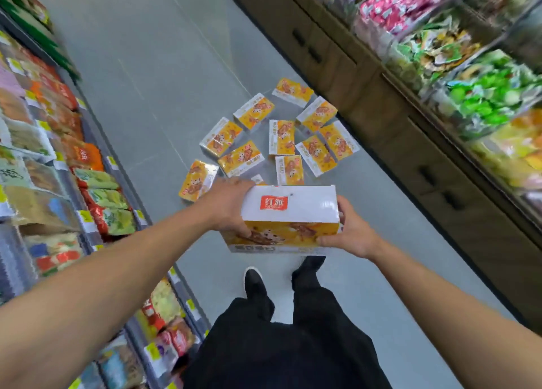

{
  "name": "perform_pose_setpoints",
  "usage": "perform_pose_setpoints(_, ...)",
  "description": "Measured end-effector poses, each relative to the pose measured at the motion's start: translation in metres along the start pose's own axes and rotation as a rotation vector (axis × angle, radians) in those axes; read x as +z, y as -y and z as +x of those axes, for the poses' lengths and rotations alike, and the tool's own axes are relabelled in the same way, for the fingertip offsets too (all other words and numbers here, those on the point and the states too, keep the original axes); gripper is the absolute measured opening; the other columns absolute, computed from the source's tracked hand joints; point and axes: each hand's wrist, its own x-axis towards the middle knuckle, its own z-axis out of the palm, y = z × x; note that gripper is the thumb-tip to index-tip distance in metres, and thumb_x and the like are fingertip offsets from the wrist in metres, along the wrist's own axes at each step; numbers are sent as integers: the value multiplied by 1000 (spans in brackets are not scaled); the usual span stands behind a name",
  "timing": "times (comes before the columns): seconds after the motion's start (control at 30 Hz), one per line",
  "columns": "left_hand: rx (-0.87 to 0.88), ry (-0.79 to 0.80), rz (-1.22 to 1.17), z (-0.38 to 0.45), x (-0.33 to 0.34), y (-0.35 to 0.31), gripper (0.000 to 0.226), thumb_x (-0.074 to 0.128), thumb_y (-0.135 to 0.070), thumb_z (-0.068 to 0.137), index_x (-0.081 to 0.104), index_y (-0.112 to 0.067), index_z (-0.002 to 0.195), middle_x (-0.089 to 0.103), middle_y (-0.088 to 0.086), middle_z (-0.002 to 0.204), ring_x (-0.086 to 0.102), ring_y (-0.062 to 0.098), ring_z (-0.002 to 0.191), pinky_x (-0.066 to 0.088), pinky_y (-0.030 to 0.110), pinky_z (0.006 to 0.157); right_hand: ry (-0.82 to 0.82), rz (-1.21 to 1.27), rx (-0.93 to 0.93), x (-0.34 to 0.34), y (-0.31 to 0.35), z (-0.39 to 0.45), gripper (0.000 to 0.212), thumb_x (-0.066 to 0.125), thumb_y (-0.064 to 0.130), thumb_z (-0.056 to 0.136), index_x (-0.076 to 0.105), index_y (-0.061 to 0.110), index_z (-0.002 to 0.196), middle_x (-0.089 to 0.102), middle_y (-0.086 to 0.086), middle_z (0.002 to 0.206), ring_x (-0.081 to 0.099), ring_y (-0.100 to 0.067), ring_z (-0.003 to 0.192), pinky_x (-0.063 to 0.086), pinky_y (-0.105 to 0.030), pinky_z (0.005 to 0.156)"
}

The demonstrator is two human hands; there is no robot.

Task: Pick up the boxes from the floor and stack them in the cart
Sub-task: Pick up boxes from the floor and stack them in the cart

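Both hands are clamped on one box held above the feet — left hand on its left end, right hand on its right. Around ten more boxes lie scattered on the floor beyond; no cart in view, so most of the work seems left

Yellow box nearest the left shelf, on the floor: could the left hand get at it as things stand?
Probably not right away. The left hand and right hand both grip the held box. The floor box lies uncovered just beyond the left hand, so the path looks free once that hand lets go.
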Motion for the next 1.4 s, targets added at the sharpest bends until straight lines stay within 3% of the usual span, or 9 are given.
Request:
perform_pose_setpoints(0.13,88,6,201,11,13,-63,100,79,-56,60,32,-27,143,44,0,137,34,30,128,44,47,95,-255,-73,98,-14,-43,-58,124,92,34,62,11,26,155,26,-1,157,32,-23,142,34,-40,114)
perform_pose_setpoints(0.3,286,14,333,20,43,-149,106,72,-75,52,30,-32,141,44,-3,133,35,30,124,51,55,88,-308,-311,89,-26,-90,-121,123,88,45,60,12,25,155,23,-1,159,26,-24,144,25,-35,117)
perform_pose_setpoints(0.53,619,28,459,-7,95,-311,90,79,-54,61,35,-32,136,44,-6,126,31,24,127,51,38,73,-408,-479,183,-42,-196,-226,119,79,55,57,14,26,153,35,4,149,33,-21,137,26,-39,115)
perform_pose_setpoints(0.6,670,50,485,-16,116,-356,92,80,-53,60,34,-33,137,42,-6,128,29,23,129,49,38,72,-440,-446,215,-51,-230,-262,115,77,56,57,15,30,151,40,6,145,42,-22,130,36,-42,108)
perform_pose_setpoints(0.87,813,112,359,-28,197,-520,102,83,-48,63,26,-38,146,19,-2,154,13,23,144,42,52,106,-740,-180,350,-87,-358,-389,95,68,52,48,37,38,136,54,13,120,51,-20,110,47,-40,94)
perform_pose_setpoints(1.0,872,191,332,-37,236,-607,102,83,-39,69,20,-36,150,8,-5,160,23,31,143,36,51,112,-883,-111,469,-101,-408,-439,91,63,61,44,42,36,129,57,12,114,54,-21,104,49,-41,89)
perform_pose_setpoints(1.2,1037,320,409,-22,275,-734,104,84,-48,65,24,-33,148,14,-4,157,29,27,141,35,46,114,-959,-31,581,-144,-471,-505,91,61,65,45,42,36,129,58,11,117,56,-21,105,48,-41,88)
perform_pose_setpoints(1.33,1041,373,215,1,300,-835,107,82,-46,57,31,-25,148,28,6,153,28,22,141,33,40,114,-1065,90,684,-198,-517,-547,78,66,62,45,46,35,115,59,11,104,58,-20,95,50,-37,78)
perform_pose_setpoints(1.4,989,352,134,13,312,-892,98,80,-42,67,33,-17,149,38,7,149,42,23,134,37,38,110,-1157,132,746,-233,-541,-569,73,67,61,43,47,34,108,58,12,99,58,-21,91,52,-37,75)
